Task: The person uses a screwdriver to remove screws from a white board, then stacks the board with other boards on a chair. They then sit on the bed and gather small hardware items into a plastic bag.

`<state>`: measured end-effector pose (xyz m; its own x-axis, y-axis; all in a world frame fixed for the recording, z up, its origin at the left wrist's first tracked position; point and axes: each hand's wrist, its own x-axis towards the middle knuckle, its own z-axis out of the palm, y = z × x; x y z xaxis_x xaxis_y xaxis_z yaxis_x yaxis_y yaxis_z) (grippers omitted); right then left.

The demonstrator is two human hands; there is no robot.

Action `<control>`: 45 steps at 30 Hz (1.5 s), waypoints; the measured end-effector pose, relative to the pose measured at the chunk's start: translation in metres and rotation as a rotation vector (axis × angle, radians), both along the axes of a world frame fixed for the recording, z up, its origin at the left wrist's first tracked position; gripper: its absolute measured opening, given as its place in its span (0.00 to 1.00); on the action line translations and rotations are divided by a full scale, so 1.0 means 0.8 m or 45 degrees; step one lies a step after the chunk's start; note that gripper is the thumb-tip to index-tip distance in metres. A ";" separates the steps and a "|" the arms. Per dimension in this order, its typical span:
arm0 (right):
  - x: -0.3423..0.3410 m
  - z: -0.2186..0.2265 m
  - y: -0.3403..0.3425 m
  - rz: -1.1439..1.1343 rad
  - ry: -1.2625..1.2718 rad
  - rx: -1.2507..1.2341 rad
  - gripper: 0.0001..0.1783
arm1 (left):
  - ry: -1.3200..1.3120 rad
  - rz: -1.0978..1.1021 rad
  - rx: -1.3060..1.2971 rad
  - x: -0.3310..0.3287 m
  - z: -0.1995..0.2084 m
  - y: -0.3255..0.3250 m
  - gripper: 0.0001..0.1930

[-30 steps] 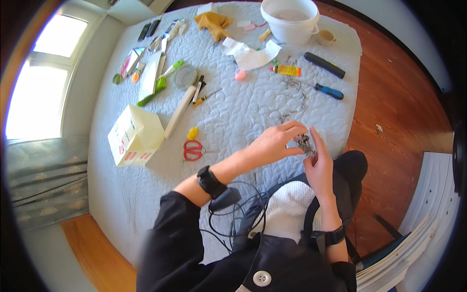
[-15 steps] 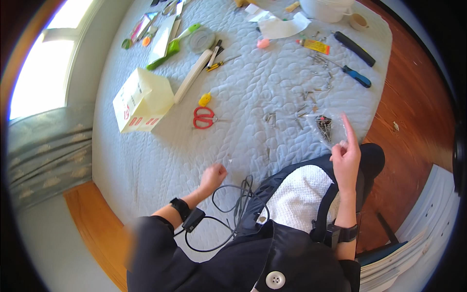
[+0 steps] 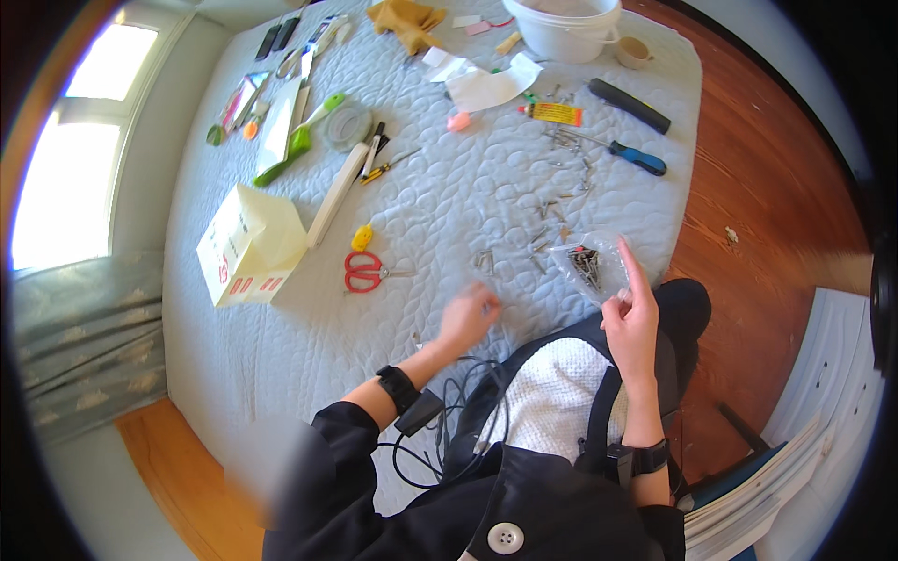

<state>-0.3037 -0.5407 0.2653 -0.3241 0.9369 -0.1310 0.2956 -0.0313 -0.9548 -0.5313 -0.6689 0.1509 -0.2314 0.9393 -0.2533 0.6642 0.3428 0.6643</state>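
My right hand [image 3: 631,323] grips the edge of a clear plastic bag [image 3: 610,268] with several dark and silvery screws [image 3: 586,267] in it. Its index finger points up along the bag's side while the thumb and other fingers pinch. My left hand [image 3: 468,323] hovers low over the bedspread, slightly blurred, its fingers curled together; whatever they may hold is hidden. Just beyond it lies a small group of loose screws [image 3: 485,262]. More screws [image 3: 547,210] are scattered beyond the bag. Red-handled scissors [image 3: 365,272] lie to the left, beside a yellow toy-like piece [image 3: 362,237].
A cream paper box [image 3: 251,248] stands on the quilted bedspread [image 3: 224,365] at left. Farther off are a blue-handled screwdriver [image 3: 638,158], a yellow tube [image 3: 554,114], a black handle [image 3: 629,105] and a white bucket [image 3: 566,33]. A cable [image 3: 458,402] loops by my left wrist.
My left hand has moved right and forward, closer to the loose screws. My right hand keeps hold of the bag. The whole view has shifted, so the bed's contents appear lower and farther left.
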 end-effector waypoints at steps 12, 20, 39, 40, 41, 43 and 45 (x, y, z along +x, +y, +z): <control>0.000 -0.006 0.001 -0.035 -0.024 0.189 0.41 | 0.212 0.046 0.095 -0.034 -0.034 0.064 0.13; 0.000 0.001 0.000 0.006 -0.028 0.140 0.37 | -0.868 0.452 -0.243 -0.061 0.038 0.080 0.08; 0.023 0.009 0.005 -0.163 0.096 0.060 0.38 | 0.166 -0.104 -0.126 -0.042 -0.025 0.080 0.05; 0.023 0.012 0.004 -0.158 0.078 0.081 0.38 | 0.178 -0.026 -0.025 -0.045 -0.029 0.080 0.05; 0.023 0.016 0.005 -0.160 0.074 0.081 0.38 | 0.207 0.060 0.029 -0.051 -0.029 0.084 0.04; 0.024 0.023 0.004 -0.161 0.065 0.106 0.38 | 0.273 0.154 0.078 -0.061 -0.020 0.091 0.04; 0.025 0.030 0.004 -0.159 0.080 0.145 0.38 | 0.346 0.165 0.071 -0.067 -0.009 0.098 0.05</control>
